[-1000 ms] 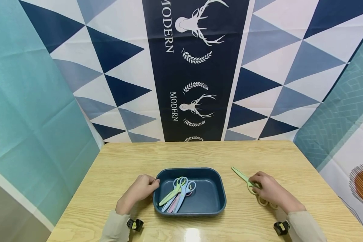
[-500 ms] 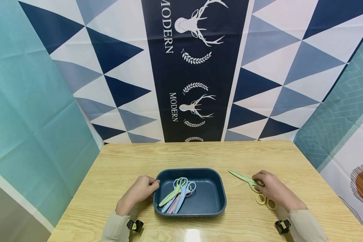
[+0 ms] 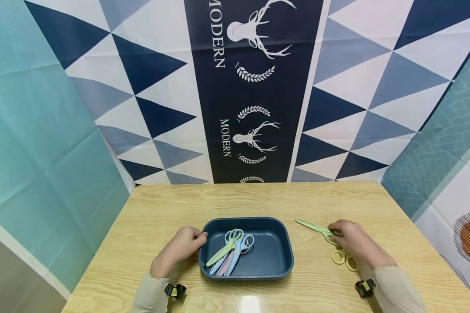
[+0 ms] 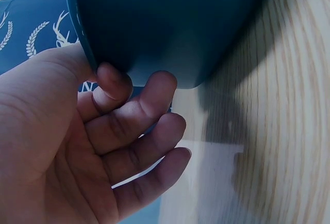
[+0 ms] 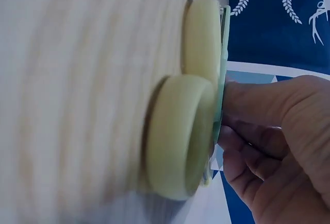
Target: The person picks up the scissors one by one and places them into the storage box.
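My left hand [image 3: 182, 244] grips the left rim of a dark blue tray [image 3: 270, 258]; in the left wrist view the thumb and index finger pinch the tray wall [image 4: 149, 33]. Inside the tray lies a pile of pastel scissors, with light green scissors [image 3: 217, 257] and light blue scissors [image 3: 234, 258] on top. To the right, my right hand [image 3: 354, 241] pinches the handles of green scissors [image 3: 313, 227], blade pointing left. Yellow scissors [image 5: 165, 141] rest on the table right beside these; only their handle loops show clearly, the blades hidden by the hand.
The wooden table [image 3: 172, 200] ends at a patterned cloth backdrop [image 3: 254, 100] at the back. A teal cloth [image 3: 55, 143] hangs on the left side. Black wrist cameras sit below both hands.
The green scissors have swung to a flatter angle, their tip shifting slightly left and down. The right hand moved a little right, uncovering the yellow loops. The left hand and tray stayed put.
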Motion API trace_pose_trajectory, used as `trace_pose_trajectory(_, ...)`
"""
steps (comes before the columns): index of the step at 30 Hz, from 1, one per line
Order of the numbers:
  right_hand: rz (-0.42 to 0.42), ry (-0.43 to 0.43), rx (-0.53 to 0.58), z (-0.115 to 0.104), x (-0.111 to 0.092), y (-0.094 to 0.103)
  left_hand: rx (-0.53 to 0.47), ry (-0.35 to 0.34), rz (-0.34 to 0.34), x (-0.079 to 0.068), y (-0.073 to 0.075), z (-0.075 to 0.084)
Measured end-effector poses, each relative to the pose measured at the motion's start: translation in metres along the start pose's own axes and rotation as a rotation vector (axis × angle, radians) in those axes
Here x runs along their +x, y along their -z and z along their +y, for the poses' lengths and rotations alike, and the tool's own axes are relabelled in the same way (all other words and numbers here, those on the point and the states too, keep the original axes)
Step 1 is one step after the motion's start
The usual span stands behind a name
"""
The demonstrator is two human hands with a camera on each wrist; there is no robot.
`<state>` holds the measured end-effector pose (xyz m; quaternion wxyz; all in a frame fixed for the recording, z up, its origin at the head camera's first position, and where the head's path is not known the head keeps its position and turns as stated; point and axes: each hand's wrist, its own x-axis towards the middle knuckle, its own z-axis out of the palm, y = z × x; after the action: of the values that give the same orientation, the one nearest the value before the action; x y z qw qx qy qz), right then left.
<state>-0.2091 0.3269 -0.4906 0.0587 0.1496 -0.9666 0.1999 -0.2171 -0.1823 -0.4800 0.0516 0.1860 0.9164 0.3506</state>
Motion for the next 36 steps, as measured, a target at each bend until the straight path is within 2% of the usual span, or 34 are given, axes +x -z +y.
trace_pose_trajectory(5,0.001,0.002,0.032,0.0022,0.0031,-0.0023,0.0,-0.002,0.002,0.0011,-0.0002,0.0003)
trace_pose_trajectory(12,-0.063,-0.066,0.137,-0.0006,0.0061,0.0009,-0.006,-0.003,0.004,0.0032,-0.0009,-0.0012)
trace_pose_trajectory(16,-0.078,-0.071,0.147,0.0004,0.0086,0.0001,0.0,-0.003,0.008,0.0042,-0.002,-0.004)
trace_pose_trajectory(26,-0.019,-0.026,0.059,0.0011,0.0084,-0.0003,-0.015,0.001,-0.002,0.0035,-0.0029,-0.0061)
trace_pose_trajectory(36,-0.025,-0.013,0.023,0.0019,0.0104,0.001,-0.028,0.0,-0.005,0.0036,-0.0015,-0.003)
